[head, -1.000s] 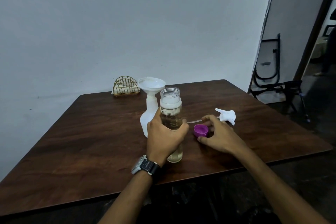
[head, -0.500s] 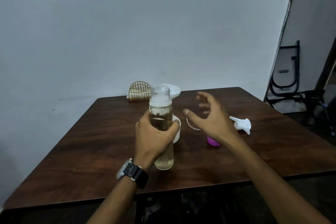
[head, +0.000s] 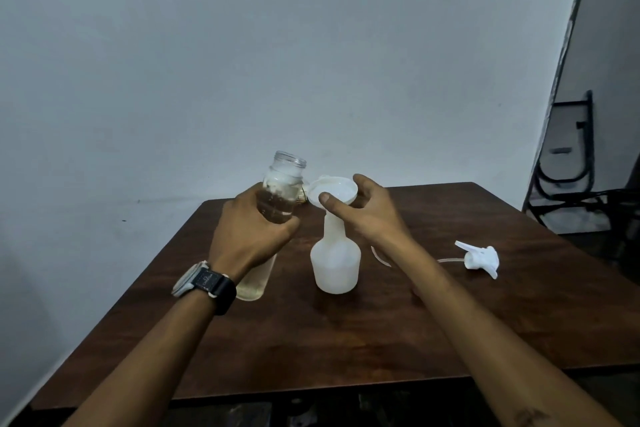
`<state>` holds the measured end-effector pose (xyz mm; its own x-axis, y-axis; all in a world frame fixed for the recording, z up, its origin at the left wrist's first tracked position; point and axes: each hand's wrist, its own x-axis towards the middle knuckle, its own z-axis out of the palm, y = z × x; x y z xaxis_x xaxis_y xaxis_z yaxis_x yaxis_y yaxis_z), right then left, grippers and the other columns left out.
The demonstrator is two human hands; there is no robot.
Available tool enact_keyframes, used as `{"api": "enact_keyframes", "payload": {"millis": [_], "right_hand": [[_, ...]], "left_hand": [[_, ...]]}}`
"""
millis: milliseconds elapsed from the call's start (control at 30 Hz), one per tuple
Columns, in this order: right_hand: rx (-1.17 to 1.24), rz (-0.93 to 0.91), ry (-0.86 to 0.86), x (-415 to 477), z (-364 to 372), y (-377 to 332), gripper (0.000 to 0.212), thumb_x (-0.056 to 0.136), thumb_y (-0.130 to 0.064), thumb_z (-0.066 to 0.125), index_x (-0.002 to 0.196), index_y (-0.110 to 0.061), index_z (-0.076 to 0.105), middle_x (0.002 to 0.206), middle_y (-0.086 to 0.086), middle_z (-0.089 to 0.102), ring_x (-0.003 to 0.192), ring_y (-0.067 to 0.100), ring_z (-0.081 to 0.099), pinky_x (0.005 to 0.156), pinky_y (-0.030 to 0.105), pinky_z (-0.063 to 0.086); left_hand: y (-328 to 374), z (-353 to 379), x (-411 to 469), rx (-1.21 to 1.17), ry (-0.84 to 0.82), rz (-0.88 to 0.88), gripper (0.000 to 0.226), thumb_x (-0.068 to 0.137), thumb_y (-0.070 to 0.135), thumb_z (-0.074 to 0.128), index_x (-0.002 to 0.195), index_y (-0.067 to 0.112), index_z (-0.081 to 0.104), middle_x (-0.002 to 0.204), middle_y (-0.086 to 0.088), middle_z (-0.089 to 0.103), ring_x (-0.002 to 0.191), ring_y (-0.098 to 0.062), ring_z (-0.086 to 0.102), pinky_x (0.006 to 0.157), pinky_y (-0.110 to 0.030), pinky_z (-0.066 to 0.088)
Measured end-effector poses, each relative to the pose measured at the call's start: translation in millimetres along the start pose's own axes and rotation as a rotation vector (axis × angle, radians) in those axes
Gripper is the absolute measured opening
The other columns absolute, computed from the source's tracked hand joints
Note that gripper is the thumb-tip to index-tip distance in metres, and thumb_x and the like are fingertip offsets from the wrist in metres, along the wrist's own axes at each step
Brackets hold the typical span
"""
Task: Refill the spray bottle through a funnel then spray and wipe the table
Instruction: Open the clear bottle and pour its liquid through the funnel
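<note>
Right hand (head: 367,215) holds funnel (head: 333,191), left hand (head: 249,236) grips jar (head: 282,180).

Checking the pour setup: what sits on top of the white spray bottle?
A white funnel sits in the neck of the spray bottle; the right hand grips its bowl. The funnel's spout is hidden inside.

the white plastic spray bottle (head: 335,267) stands upright on the dark wooden table (head: 450,322), near its middle. the white plastic funnel (head: 332,191) sits in the neck of this bottle. just left of it is the clear glass bottle (head: 278,196), tilted with its mouth toward the funnel, in the left hand (head: 249,236). the right hand (head: 367,213) is around the funnel rim, thumb in front. well apart to the right, the white plastic spray head (head: 481,258) lies on the table, its tube pointing left. behind the table, far right, stands a black metal chair (head: 568,184).
</note>
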<state>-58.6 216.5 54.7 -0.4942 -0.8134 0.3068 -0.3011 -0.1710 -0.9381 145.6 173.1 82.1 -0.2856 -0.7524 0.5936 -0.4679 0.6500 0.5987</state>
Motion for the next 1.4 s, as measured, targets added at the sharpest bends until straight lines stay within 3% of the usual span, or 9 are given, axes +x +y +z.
{"api": "enact_keyframes", "payload": {"millis": [167, 333, 600, 733, 900, 1033, 1167, 1300, 1400], "right_hand": [[-0.023, -0.03, -0.013, 6.9, 0.1, 9.5, 0.14, 0.039, -0.082, 0.092, 0.156, -0.024, 0.043, 0.15, -0.003, 0.06, 0.134, 0.016, 0.061, 0.105, 0.048, 0.057], [-0.032, -0.038, -0.009, 13.8, 4.0, 19.0, 0.128, 0.04, -0.084, 0.09, 0.147, -0.027, 0.051, 0.145, -0.004, 0.063, 0.133, 0.015, 0.062, 0.104, 0.051, 0.058], [-0.038, -0.033, -0.014, 15.5, 4.9, 21.6, 0.126, 0.048, -0.079, 0.091, 0.153, -0.028, 0.045, 0.147, -0.005, 0.061, 0.133, 0.016, 0.061, 0.103, 0.054, 0.058], [-0.043, -0.028, -0.031, 20.5, 4.9, 27.5, 0.104, 0.05, -0.076, 0.092, 0.135, -0.027, 0.054, 0.139, 0.001, 0.066, 0.129, 0.024, 0.066, 0.093, 0.046, 0.059], [-0.045, -0.051, -0.045, 25.8, 6.5, 30.6, 0.089, 0.047, -0.083, 0.089, 0.114, -0.042, 0.048, 0.136, 0.008, 0.068, 0.127, 0.03, 0.067, 0.085, 0.04, 0.055], [-0.019, -0.078, -0.066, 26.8, 4.9, 31.3, 0.077, 0.053, -0.074, 0.092, 0.109, -0.032, 0.057, 0.122, 0.001, 0.074, 0.117, 0.025, 0.071, 0.085, 0.04, 0.059], [-0.001, -0.081, -0.071, 25.1, 4.4, 29.5, 0.096, 0.051, -0.076, 0.092, 0.125, -0.023, 0.06, 0.126, -0.001, 0.073, 0.12, 0.024, 0.07, 0.095, 0.046, 0.061], [0.026, -0.114, -0.079, 17.8, 2.0, 21.2, 0.053, 0.063, -0.055, 0.092, 0.101, -0.028, 0.065, 0.104, -0.006, 0.076, 0.1, 0.018, 0.074, 0.075, 0.038, 0.06], [0.046, -0.128, -0.077, 13.7, 2.2, 17.1, 0.045, 0.065, -0.051, 0.092, 0.094, -0.031, 0.065, 0.099, -0.005, 0.076, 0.095, 0.019, 0.073, 0.071, 0.032, 0.054]], "left_hand": [[-11.6, 1.5, 8.0, 0.11, -0.051, 0.022, 0.024, 0.064, 0.041, 0.073, 0.068, 0.029, 0.052, 0.06, 0.012, 0.062, 0.061, -0.008, 0.06, 0.057, -0.026, 0.041], [-18.7, 2.6, 14.0, 0.17, -0.063, 0.037, 0.027, 0.065, 0.039, 0.073, 0.067, 0.025, 0.05, 0.061, 0.009, 0.062, 0.061, -0.012, 0.061, 0.056, -0.03, 0.049], [-28.7, 6.7, 24.5, 0.243, -0.131, 0.031, 0.028, 0.061, 0.046, 0.07, 0.064, 0.028, 0.048, 0.06, 0.011, 0.06, 0.06, -0.01, 0.059, 0.055, -0.028, 0.044], [-29.9, 9.6, 30.3, 0.296, -0.168, 0.031, 0.034, 0.058, 0.052, 0.065, 0.069, 0.023, 0.052, 0.062, 0.008, 0.064, 0.061, -0.017, 0.063, 0.058, -0.034, 0.056], [-30.2, 10.3, 35.4, 0.355, -0.223, 0.057, 0.036, 0.057, 0.053, 0.063, 0.07, 0.022, 0.051, 0.062, 0.007, 0.063, 0.061, -0.016, 0.061, 0.055, -0.028, 0.047], [-26.8, 8.7, 37.9, 0.375, -0.25, 0.037, 0.035, 0.056, 0.053, 0.062, 0.075, 0.024, 0.055, 0.066, 0.008, 0.065, 0.065, -0.015, 0.063, 0.058, -0.03, 0.052], [-24.0, 6.5, 40.8, 0.408, -0.249, 0.033, 0.034, 0.057, 0.051, 0.064, 0.079, 0.026, 0.059, 0.07, 0.008, 0.067, 0.067, -0.017, 0.064, 0.059, -0.031, 0.054], [-22.3, 3.9, 44.6, 0.465, -0.254, 0.062, 0.03, 0.062, 0.048, 0.068, 0.077, 0.025, 0.056, 0.071, 0.007, 0.065, 0.069, -0.019, 0.063, 0.056, -0.029, 0.048], [-21.3, 1.9, 47.9, 0.503, -0.252, 0.075, 0.029, 0.062, 0.048, 0.065, 0.079, 0.027, 0.058, 0.071, 0.009, 0.065, 0.071, -0.017, 0.062, 0.057, -0.028, 0.047]]}}
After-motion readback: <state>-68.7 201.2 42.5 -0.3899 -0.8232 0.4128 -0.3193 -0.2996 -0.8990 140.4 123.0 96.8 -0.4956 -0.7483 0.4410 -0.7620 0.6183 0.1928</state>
